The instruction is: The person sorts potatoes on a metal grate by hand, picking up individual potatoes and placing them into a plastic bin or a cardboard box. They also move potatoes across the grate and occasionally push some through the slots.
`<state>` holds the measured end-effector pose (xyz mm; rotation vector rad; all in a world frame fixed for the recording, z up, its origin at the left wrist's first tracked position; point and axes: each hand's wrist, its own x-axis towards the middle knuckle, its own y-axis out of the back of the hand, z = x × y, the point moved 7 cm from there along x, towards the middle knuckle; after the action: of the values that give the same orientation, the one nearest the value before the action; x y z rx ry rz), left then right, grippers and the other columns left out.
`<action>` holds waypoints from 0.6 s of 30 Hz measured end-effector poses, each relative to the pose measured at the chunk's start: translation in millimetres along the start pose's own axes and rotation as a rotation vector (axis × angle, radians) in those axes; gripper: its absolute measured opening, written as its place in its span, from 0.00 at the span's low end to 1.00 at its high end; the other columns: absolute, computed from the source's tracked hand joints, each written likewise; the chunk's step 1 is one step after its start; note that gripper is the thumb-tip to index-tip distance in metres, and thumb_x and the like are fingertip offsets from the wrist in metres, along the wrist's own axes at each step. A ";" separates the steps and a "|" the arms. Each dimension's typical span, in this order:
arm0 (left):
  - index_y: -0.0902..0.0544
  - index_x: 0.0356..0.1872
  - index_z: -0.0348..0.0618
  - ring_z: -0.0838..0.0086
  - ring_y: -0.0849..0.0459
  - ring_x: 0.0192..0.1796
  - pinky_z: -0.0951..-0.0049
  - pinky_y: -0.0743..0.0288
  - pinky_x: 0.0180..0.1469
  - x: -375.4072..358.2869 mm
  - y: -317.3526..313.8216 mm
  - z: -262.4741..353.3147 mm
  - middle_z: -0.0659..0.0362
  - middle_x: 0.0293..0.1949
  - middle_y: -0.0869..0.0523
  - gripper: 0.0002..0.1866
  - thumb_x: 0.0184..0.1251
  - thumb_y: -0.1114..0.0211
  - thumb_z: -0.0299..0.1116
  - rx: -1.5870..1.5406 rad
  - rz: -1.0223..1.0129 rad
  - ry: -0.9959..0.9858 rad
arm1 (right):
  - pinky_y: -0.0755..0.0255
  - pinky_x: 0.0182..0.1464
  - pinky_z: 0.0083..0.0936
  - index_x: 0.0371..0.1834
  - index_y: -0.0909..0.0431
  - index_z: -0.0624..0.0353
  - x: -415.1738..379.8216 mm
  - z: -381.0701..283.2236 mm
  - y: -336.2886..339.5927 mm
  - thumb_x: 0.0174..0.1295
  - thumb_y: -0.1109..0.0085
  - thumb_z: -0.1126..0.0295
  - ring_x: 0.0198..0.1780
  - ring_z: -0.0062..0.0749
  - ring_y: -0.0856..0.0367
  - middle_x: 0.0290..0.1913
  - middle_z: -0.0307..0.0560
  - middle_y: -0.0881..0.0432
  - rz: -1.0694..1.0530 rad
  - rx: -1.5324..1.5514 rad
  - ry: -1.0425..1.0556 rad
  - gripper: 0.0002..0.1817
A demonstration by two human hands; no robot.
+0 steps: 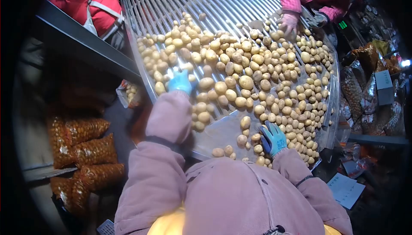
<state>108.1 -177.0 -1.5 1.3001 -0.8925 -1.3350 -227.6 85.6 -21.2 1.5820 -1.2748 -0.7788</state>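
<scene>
Many potatoes (246,82) lie spread over a table of metal rollers (159,3). My left hand (180,82), in a light blue glove, reaches onto the rollers among the potatoes at the left; its fingers are blurred and washed out by glare. Near the bottom edge, my right hand (273,139), in a blue glove with darker fingers, rests against potatoes beside a flat metal plate (219,133). Its fingers are bent forward over the pile's edge, and whether they hold a potato is hidden.
Across the rollers, a person's pink-gloved hand (289,22) touches potatoes. Another person in a red jacket (101,5) is at the upper left. Filled net bags (96,149) are stacked at lower left, with more bags (369,93) at right. A metal beam (86,35) runs along the left.
</scene>
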 end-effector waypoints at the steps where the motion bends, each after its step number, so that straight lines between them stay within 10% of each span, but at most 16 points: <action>1: 0.22 0.64 0.64 0.54 0.17 0.59 0.55 0.23 0.60 4.7 -4.3 -6.5 0.48 0.59 0.19 0.25 0.64 0.34 0.46 -0.139 0.010 0.004 | 0.31 0.65 0.49 0.60 0.21 0.53 -0.8 1.7 -0.5 0.64 0.40 0.65 0.60 0.57 0.24 0.61 0.59 0.23 0.021 0.003 0.003 0.21; 6: 0.18 0.56 0.44 0.75 0.17 0.42 0.73 0.21 0.41 -14.1 -24.1 -43.3 0.59 0.41 0.15 0.13 0.76 0.45 0.30 -0.969 -0.333 -0.157 | 0.30 0.64 0.46 0.61 0.22 0.53 -12.2 7.0 1.4 0.64 0.40 0.64 0.59 0.55 0.23 0.60 0.57 0.22 0.116 0.031 0.029 0.21; 8: 0.18 0.36 0.46 0.86 0.30 0.22 0.81 0.39 0.22 -83.5 23.9 -40.1 0.70 0.24 0.26 0.10 0.71 0.34 0.41 -1.366 -0.354 -0.319 | 0.29 0.63 0.46 0.61 0.22 0.53 -16.0 13.7 -4.9 0.64 0.40 0.64 0.58 0.55 0.23 0.59 0.57 0.22 0.162 -0.006 0.064 0.21; 12: 0.20 0.51 0.50 0.80 0.20 0.29 0.81 0.27 0.26 -187.9 -11.3 -154.6 0.65 0.36 0.18 0.16 0.73 0.35 0.48 -1.634 -0.147 0.294 | 0.28 0.62 0.47 0.62 0.23 0.51 -11.6 7.0 -0.5 0.63 0.39 0.65 0.58 0.57 0.23 0.60 0.57 0.23 0.145 0.013 0.055 0.23; 18: 0.21 0.47 0.51 0.76 0.19 0.29 0.77 0.29 0.24 -391.3 -54.6 -230.2 0.63 0.34 0.19 0.16 0.70 0.33 0.48 -1.705 -0.074 0.609 | 0.31 0.64 0.48 0.62 0.22 0.54 -8.7 4.1 -3.0 0.65 0.40 0.64 0.60 0.59 0.25 0.62 0.62 0.24 0.148 0.071 0.105 0.21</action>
<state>282.0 245.9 -0.6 0.2423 0.7193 -1.0535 -232.4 93.0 -26.2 1.5444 -1.3381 -0.5562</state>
